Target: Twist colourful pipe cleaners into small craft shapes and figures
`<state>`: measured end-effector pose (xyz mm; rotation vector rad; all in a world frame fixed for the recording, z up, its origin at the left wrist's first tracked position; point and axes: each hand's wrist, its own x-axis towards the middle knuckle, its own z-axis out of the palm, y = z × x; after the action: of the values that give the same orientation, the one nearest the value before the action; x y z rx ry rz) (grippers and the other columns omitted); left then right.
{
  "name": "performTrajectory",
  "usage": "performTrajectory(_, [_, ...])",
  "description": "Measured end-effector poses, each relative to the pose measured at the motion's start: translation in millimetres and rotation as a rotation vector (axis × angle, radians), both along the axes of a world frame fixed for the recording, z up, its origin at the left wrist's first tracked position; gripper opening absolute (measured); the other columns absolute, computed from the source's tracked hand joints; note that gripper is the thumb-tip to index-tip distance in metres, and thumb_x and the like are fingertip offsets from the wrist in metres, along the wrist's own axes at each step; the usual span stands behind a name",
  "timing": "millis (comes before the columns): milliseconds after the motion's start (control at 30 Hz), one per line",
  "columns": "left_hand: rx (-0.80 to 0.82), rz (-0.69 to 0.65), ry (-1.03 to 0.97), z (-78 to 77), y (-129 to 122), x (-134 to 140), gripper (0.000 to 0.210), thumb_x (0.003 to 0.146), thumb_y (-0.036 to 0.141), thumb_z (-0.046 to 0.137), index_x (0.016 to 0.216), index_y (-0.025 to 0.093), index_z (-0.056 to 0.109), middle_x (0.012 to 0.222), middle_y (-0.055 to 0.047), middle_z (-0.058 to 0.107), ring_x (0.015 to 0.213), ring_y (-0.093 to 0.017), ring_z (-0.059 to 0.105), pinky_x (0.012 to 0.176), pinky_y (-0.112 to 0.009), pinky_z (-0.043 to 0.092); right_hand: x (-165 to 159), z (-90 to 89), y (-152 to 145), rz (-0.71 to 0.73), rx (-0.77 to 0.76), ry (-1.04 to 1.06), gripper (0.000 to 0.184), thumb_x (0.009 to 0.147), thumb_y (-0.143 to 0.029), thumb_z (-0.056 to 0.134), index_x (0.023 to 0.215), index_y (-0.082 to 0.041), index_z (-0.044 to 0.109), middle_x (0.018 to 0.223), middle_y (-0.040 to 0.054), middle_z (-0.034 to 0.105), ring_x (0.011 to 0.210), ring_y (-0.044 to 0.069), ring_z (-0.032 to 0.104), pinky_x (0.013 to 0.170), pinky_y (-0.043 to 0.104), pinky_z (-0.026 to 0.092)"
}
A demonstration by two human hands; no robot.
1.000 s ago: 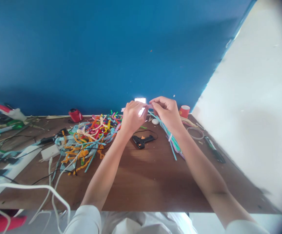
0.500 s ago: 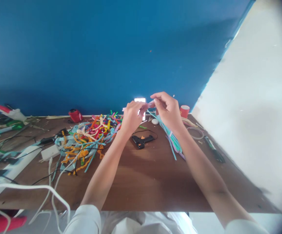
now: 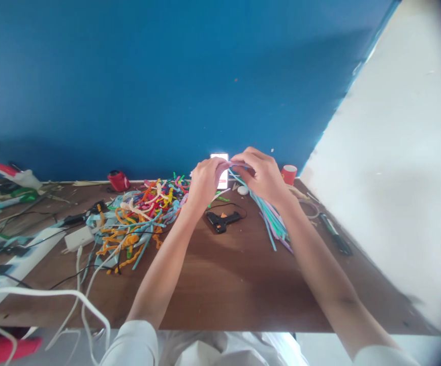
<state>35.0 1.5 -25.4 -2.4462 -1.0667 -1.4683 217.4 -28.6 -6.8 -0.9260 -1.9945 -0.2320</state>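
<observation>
Between my two hands, above the back of the table, runs a pale lilac pipe cleaner. My left hand is closed on it, thumb and fingers pinched together. From the other side my right hand pinches the same pipe cleaner, its fingertips close to those of my left. A lit phone stands upright just behind the hands, partly covered by them. Below my right forearm lies a bundle of blue, green and purple pipe cleaners. On the table under my hands rests a black glue gun.
A heap of colourful twisted pipe cleaners spreads to the left, beside a white adapter, a power strip and loose cables. Further back are a red pouch and a red cup. A green marker lies right.
My right hand has shifted slightly left and its fingers have straightened along the pipe cleaner, closer to my left fingertips. My left hand has barely moved.
</observation>
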Motion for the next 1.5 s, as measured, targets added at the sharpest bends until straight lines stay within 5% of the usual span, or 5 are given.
performTrajectory(400, [-0.291, -0.161, -0.159, 5.1, -3, -5, 0.015, 0.095, 0.026, 0.057, 0.09, 0.018, 0.069, 0.082, -0.001, 0.072, 0.069, -0.012, 0.059, 0.066, -0.025, 0.043, 0, -7.6, 0, -0.227, 0.171, -0.168, 0.025, 0.104, -0.033, 0.045, 0.105, -0.023, 0.068, 0.093, 0.003, 0.071, 0.073, 0.013, 0.061, 0.057, 0.026, 0.031])
performTrajectory(767, [-0.393, -0.211, -0.18, 8.2, -5, -3, 0.013, 0.089, 0.02, 0.06, 0.085, 0.017, 0.072, 0.078, -0.001, 0.074, 0.066, -0.012, 0.06, 0.063, -0.025, 0.043, 9, -8.3, 2, -0.248, 0.23, -0.24, 0.026, 0.103, -0.04, 0.048, 0.1, -0.026, 0.07, 0.085, 0.0, 0.07, 0.066, 0.011, 0.057, 0.055, 0.027, 0.026])
performTrajectory(1100, [-0.058, -0.035, 0.035, 6.3, -5, -5, 0.017, 0.095, 0.017, 0.056, 0.087, 0.019, 0.071, 0.079, -0.002, 0.074, 0.075, -0.017, 0.063, 0.072, -0.031, 0.042, -4, -3.9, -4, -0.11, 0.056, 0.017, 0.023, 0.096, -0.038, 0.057, 0.09, -0.022, 0.073, 0.085, 0.0038, 0.074, 0.07, 0.014, 0.062, 0.062, 0.027, 0.039])
performTrajectory(1300, [0.278, 0.069, 0.188, -0.8, -3, -1, 0.025, 0.1, 0.015, 0.047, 0.084, 0.017, 0.065, 0.079, -0.004, 0.072, 0.081, -0.02, 0.062, 0.075, -0.034, 0.037, -11, 3.5, -13, 0.083, -0.294, 0.365, 0.012, 0.084, -0.031, 0.068, 0.082, -0.019, 0.072, 0.08, 0.0047, 0.075, 0.075, 0.021, 0.07, 0.065, 0.03, 0.05])
performTrajectory(1500, [0.408, 0.075, 0.215, 2.3, -9, -3, 0.027, 0.103, 0.018, 0.042, 0.089, 0.017, 0.065, 0.08, -0.005, 0.07, 0.083, -0.02, 0.061, 0.076, -0.034, 0.036, -5, 5.9, -11, 0.156, -0.5, 0.551, 0.031, 0.072, -0.045, 0.082, 0.074, -0.016, 0.072, 0.066, 0.0024, 0.068, 0.06, 0.014, 0.058, 0.055, 0.027, 0.042])
